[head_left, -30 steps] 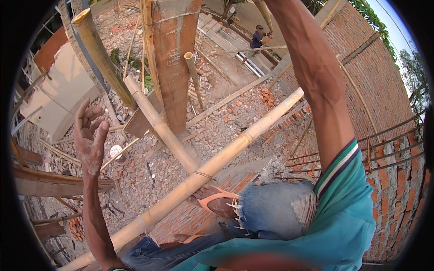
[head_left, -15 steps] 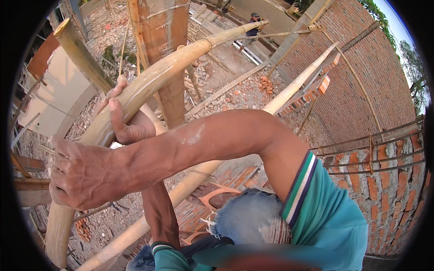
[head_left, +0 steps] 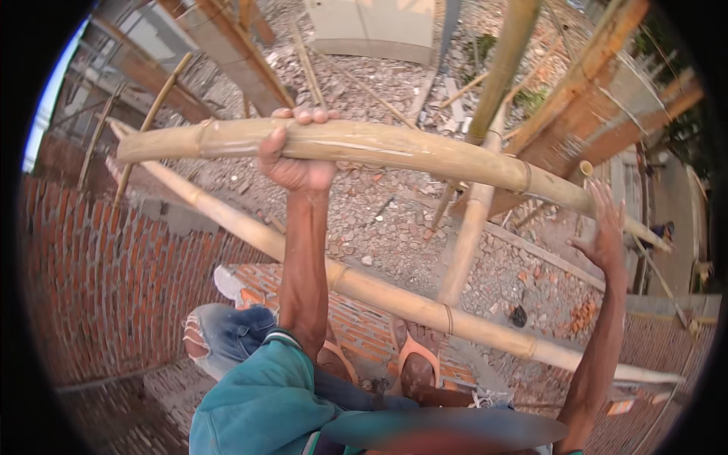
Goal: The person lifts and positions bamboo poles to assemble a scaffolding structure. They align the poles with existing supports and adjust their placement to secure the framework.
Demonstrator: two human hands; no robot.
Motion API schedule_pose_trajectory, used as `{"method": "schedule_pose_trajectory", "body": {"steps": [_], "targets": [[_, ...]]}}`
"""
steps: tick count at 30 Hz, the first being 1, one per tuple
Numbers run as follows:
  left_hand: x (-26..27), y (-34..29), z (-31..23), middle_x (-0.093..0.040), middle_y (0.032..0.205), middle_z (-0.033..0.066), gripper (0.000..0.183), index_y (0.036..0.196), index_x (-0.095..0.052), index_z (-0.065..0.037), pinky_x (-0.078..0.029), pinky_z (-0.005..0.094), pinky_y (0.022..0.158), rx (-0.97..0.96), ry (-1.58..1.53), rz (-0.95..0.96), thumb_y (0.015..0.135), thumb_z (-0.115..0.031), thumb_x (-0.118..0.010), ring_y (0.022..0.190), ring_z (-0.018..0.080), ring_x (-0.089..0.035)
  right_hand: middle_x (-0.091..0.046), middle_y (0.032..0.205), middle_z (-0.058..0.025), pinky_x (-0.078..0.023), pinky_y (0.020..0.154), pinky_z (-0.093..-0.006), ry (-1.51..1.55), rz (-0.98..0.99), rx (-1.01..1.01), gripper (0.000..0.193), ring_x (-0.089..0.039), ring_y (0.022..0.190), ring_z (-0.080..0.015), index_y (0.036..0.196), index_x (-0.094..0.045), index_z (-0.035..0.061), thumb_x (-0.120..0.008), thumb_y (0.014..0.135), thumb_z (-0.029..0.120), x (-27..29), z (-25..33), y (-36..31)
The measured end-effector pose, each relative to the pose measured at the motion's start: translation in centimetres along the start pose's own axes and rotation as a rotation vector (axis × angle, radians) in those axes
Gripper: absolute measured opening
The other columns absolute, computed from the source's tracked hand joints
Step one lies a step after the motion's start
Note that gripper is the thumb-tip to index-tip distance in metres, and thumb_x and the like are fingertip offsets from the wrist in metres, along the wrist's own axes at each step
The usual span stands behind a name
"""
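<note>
Left hand point(head_left: 299, 167) — around bamboo pole point(head_left: 425, 149)

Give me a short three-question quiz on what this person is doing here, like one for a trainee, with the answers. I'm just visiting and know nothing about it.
1. Which hand is closed around the upper bamboo pole?
2. True or false: the shirt is teal.
3. Multiple choice: how is the right hand held?
A. Clenched in a fist
B. With fingers extended
C. Tucked out of view

Key:
1. The left hand
2. True
3. B
</note>
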State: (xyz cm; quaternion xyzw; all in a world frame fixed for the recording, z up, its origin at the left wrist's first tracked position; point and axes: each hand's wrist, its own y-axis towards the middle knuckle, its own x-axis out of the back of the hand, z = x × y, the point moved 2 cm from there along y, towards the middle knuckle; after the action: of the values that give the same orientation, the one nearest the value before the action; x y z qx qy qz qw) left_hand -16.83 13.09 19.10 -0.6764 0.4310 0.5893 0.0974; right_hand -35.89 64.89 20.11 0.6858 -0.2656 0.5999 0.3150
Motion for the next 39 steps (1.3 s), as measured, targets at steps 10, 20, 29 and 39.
{"method": "schedule_pose_trajectory", "body": {"steps": [10, 20, 29, 39], "targets": [[7.8, 4.5, -14.3, -0.067, 0.11, 0.0112, 0.066, 0.117, -0.06, -0.007, -0.049, 0.0524, 0.099, -0.181, 0.128, -0.291, 0.074, -0.051, -0.083, 0.104, 0.0295, -0.063, -0.058, 0.116, -0.0216, -0.046, 0.093, -0.051, 0.241, 0.013, 0.14, 0.063, -0.055, 0.112, -0.045, 0.129, -0.049, 0.0029, -0.078, 0.073, 0.004, -9.4, 4.8, 8.9], [7.6, -11.4, 10.6, -0.025, 0.164, 0.0061, 0.106, 0.162, -0.013, -0.02, -0.028, 0.0538, 0.118, 0.304, 0.311, -0.359, 0.085, -0.087, -0.042, 0.149, 0.0262, -0.027, -0.061, 0.097, -0.0137, -0.055, 0.075, -0.0475, 0.118, 0.031, 0.37, 0.055, -0.065, 0.097, -0.0344, 0.112, -0.052, 0.006, -0.084, 0.07, 0.023, -6.1, 20.3, 12.0], [1.8, -19.3, 27.4, -0.042, 0.15, 0.0165, 0.101, 0.154, -0.029, -0.003, -0.034, 0.0467, 0.12, 0.402, 0.091, -0.17, 0.088, -0.077, -0.054, 0.138, 0.0313, -0.044, -0.069, 0.075, -0.0132, -0.05, 0.051, -0.0405, 0.256, -0.294, 0.578, 0.017, -0.07, 0.071, -0.0247, 0.083, -0.063, 0.0024, -0.067, 0.075, 0.017, -2.5, 33.2, 14.5], [9.5, -11.7, 17.9, -0.047, 0.144, 0.0233, 0.118, 0.144, -0.037, 0.007, -0.037, 0.0508, 0.118, 0.286, 0.454, -0.315, 0.073, -0.082, -0.067, 0.134, 0.0364, -0.047, -0.063, 0.12, -0.0134, -0.037, 0.105, -0.05, 0.609, -0.621, 0.381, 0.086, -0.058, 0.118, -0.0308, 0.129, -0.06, 0.0069, -0.069, 0.076, 0.074, -2.2, 19.2, 11.6]]}}
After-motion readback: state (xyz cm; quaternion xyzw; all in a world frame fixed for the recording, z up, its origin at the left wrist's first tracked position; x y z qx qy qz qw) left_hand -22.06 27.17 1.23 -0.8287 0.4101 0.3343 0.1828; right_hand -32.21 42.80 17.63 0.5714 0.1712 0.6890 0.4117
